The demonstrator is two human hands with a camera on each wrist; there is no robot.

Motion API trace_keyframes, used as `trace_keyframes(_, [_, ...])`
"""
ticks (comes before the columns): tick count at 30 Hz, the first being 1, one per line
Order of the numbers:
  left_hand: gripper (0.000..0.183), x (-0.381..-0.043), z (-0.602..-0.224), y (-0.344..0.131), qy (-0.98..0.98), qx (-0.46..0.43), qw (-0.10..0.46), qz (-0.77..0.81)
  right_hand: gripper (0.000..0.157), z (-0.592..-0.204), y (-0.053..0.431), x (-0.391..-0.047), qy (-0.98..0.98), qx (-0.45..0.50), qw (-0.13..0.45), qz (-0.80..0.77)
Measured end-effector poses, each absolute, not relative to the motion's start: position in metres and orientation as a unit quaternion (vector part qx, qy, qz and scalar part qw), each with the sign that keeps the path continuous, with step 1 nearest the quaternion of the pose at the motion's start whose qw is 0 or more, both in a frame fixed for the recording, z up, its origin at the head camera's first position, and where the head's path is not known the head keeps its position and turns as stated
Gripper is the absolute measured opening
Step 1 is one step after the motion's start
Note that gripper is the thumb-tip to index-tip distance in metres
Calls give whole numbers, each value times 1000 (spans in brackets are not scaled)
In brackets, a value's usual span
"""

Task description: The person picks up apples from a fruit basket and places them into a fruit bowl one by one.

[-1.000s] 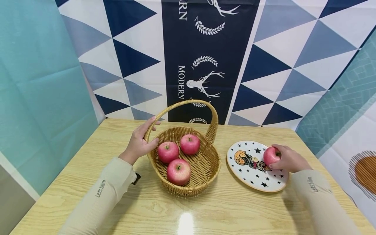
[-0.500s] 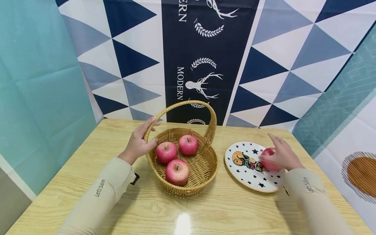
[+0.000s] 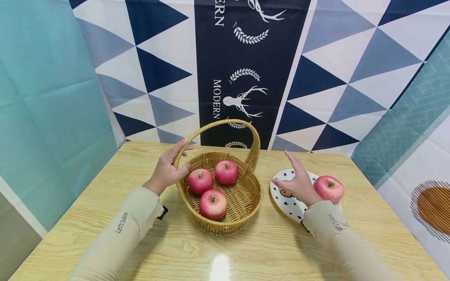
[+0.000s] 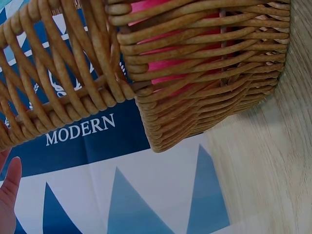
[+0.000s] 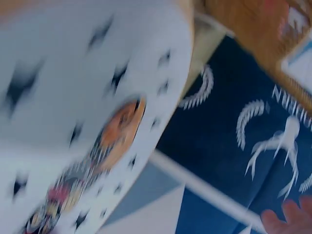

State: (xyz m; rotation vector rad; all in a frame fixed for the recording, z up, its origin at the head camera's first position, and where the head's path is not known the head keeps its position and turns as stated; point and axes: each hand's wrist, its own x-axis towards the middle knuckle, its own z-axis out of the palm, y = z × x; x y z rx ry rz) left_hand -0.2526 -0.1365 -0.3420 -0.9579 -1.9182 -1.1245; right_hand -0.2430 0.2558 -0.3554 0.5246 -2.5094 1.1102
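Note:
My left hand [image 3: 168, 166] holds the left side of a wicker basket [image 3: 230, 227] at the foot of its arched handle, thumb toward the front and fingers behind. Three red apples [image 3: 213, 205] lie inside the basket. In the left wrist view the basket's woven wall [image 4: 195, 63] is close, with red apple showing through the gaps. My right hand [image 3: 299, 183] is over a white plate [image 3: 286, 205] with black stars, fingers and thumb spread with nothing between them. Another red apple [image 3: 329, 189] sits on the plate's right side, beside that hand, which hides part of the plate.
A light wooden table [image 3: 105, 195] carries everything. Patterned cloth [image 3: 253, 78] hangs right behind its back edge, and a teal cloth [image 3: 52, 97] is along the left. Between basket and plate lies a narrow strip of tabletop.
My right hand has let go of the apple on the plate and moved left, fingers spreading. My left hand has stayed on the basket.

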Motion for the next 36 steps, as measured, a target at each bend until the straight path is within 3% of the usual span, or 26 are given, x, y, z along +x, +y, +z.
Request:
trace_keyframes(5, [87, -252, -343, -137, -745, -367, 347, -436, 97, -366, 222, -238, -847, 226, 239, 417])
trace_keyframes(9, [88, -252, -343, -137, -745, -368, 343, -438, 105, -368, 195, -232, -838, 248, 237, 424])
trace_keyframes(12, [86, -251, -344, -138, -745, -365, 342, -441, 107, -365, 174, -228, -842, 215, 192, 455])
trace_keyframes(19, [80, -251, -342, -137, -746, -367, 345, -436, 108, -355, 128, -217, -783, 36, 28, 621])
trace_keyframes(26, [82, -250, -345, -137, -742, -365, 342, -446, 107, -366, 104, -207, -786, 39, -114, 606])
trace_keyframes(36, [82, -252, -344, -134, -743, -366, 347, -440, 99, -377, 97, -213, -813, 47, -170, 556])
